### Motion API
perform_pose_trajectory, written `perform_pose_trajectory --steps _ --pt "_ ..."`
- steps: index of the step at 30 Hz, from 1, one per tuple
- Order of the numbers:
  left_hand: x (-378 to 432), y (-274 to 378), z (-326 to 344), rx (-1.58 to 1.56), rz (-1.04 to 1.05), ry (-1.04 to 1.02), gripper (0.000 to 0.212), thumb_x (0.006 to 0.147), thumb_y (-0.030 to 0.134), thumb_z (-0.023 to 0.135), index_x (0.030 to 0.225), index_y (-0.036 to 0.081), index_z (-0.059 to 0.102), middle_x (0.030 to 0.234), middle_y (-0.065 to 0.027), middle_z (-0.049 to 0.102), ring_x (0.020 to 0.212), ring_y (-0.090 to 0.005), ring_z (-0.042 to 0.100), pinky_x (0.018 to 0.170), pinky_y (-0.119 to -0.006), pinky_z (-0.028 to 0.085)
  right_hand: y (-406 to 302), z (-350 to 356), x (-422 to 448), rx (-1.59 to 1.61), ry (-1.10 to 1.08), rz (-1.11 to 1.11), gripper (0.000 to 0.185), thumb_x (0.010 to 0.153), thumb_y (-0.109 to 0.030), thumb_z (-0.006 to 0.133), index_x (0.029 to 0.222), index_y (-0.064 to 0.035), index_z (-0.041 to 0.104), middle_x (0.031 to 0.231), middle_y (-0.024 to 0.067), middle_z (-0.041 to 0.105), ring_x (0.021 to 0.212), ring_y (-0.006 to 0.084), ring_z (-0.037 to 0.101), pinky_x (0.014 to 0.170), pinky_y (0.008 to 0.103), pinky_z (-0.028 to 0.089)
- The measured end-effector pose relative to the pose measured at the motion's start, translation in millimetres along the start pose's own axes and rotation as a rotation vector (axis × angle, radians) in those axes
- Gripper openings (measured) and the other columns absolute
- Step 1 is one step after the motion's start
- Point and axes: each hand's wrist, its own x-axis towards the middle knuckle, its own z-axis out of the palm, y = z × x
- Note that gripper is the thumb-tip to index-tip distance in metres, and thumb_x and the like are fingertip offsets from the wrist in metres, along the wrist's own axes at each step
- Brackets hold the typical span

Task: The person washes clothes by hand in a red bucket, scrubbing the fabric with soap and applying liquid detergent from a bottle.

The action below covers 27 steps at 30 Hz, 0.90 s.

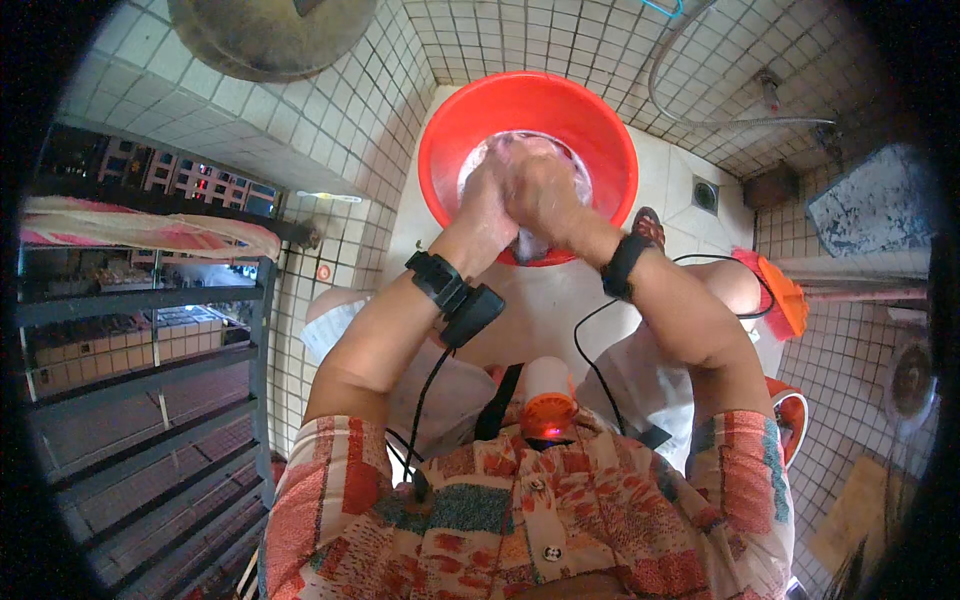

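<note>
A round red plastic basin (517, 97) stands on the floor in front of me, with whitish, sudsy water (471, 166) in its bottom. My left hand (486, 196) and my right hand (541, 189) meet over its middle, fingers closed together around a wet cloth (529, 246). A greyish part of the cloth shows below the hands, towards the basin's near rim. Motion blur and foam hide the fingertips and most of the cloth. Each wrist wears a black strap, and a black device (472, 315) with a cable hangs from the left one.
A floor drain (705, 195) lies right of the basin, near an orange-backed brush (784, 296). A shower hose (739, 121) runs along the tiled wall. At left, a toothbrush (330, 196) rests on a ledge by a metal railing (262, 375). Cables (592, 352) hang around my legs.
</note>
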Motion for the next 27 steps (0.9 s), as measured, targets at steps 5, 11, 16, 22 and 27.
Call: perform_pose_trajectory --steps 5,11,16,22,27 --pt "-5.4 -0.3 8.1 0.042 -0.034 0.034 0.048 0.090 0.048 0.031 0.114 0.008 0.045 0.112 -0.0084 0.052 0.102 -0.0239 0.049 0.089 -0.037 0.040 2.6 -1.4 4.4 -0.016 -0.002 0.047 0.022 0.076 -0.020 0.050 0.083 0.0010 0.053 0.060 0.0171 0.057 0.053 0.0305 0.058 0.046 0.0443 0.043" --pt "5.9 -2.8 -5.0 0.106 -0.045 0.069 0.055 0.089 0.052 0.025 0.116 0.009 0.046 0.115 -0.0096 0.052 0.105 -0.0261 0.050 0.094 -0.041 0.036 8.2 -10.2 8.1 -0.087 -0.296 0.160 0.026 0.076 -0.018 0.053 0.094 0.0001 0.056 0.076 0.0167 0.060 0.069 0.0296 0.059 0.059 0.0403 0.047" --pt "-11.2 9.6 -0.2 0.064 -0.061 -0.025 0.058 0.089 0.050 0.029 0.121 0.004 0.042 0.118 -0.0111 0.051 0.108 -0.0252 0.049 0.094 -0.040 0.037 -15.1 -16.5 -6.2 -0.102 -0.319 -0.064 0.016 0.070 -0.015 0.057 0.080 -0.0027 0.058 0.074 0.0181 0.060 0.064 0.0317 0.058 0.055 0.0413 0.046" --pt "7.0 -0.3 -5.8 0.051 -0.012 -0.039 0.051 0.090 0.048 0.029 0.115 0.006 0.045 0.111 -0.0106 0.054 0.100 -0.0243 0.053 0.089 -0.039 0.041 22.8 -1.9 5.1 0.000 -0.055 0.239 0.019 0.080 -0.018 0.050 0.077 -0.0022 0.060 0.065 0.0125 0.059 0.058 0.0273 0.058 0.053 0.0384 0.045" --pt "-21.4 23.7 27.1 0.080 0.068 -0.110 0.052 0.092 0.044 0.027 0.114 0.001 0.046 0.111 -0.0118 0.054 0.099 -0.0237 0.054 0.088 -0.038 0.042 47.2 -22.7 17.4 0.917 -0.012 0.567 0.027 0.088 -0.022 0.046 0.091 0.0013 0.060 0.074 0.0062 0.061 0.064 0.0149 0.054 0.062 0.0308 0.044"
